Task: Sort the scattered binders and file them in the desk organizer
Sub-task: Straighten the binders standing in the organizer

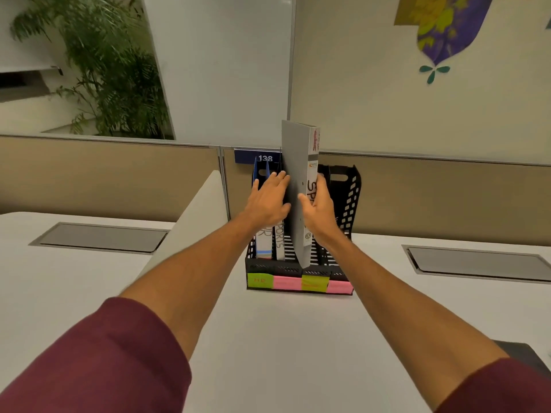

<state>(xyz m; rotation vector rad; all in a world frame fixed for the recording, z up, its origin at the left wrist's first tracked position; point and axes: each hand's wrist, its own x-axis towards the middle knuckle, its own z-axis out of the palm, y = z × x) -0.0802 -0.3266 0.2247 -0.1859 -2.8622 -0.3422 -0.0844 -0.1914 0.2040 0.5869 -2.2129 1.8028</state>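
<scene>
Three binders show in your head view, all in the middle of the frame. One grey binder (295, 150) stands nearly upright between your hands, its lower corner down in the third slot from the left of the single black organizer (349, 198). One binder with a white spine (264, 241) sits in the leftmost slot. One binder marked SPORTS (280, 241) sits in the slot just beside it. The organizer's rightmost slot holds nothing that can be seen.

Four sticky notes run along the organizer's front edge: a green one (260, 281), a pink one (287, 283), a yellow one (315, 283) and a second pink one (340, 287).

Your two hands are both up at the grey binder. Your left hand (269, 201) has its fingers straight and close together, laid flat against the binder's left cover. Your right hand (317, 207) grips the binder: the thumb lies on the left cover and the fingers (322, 181) curl round the spine's right side, so the spine sits between thumb and fingers.

The organizer stands on a white desk (283, 338) against the partition. Two grey hatches are set in the desk, one at left (101, 236) and one at right (477, 260). One blue sign (256, 156) reading 138 hangs behind the organizer, and one plant (110, 70) fills the upper left of the frame.
</scene>
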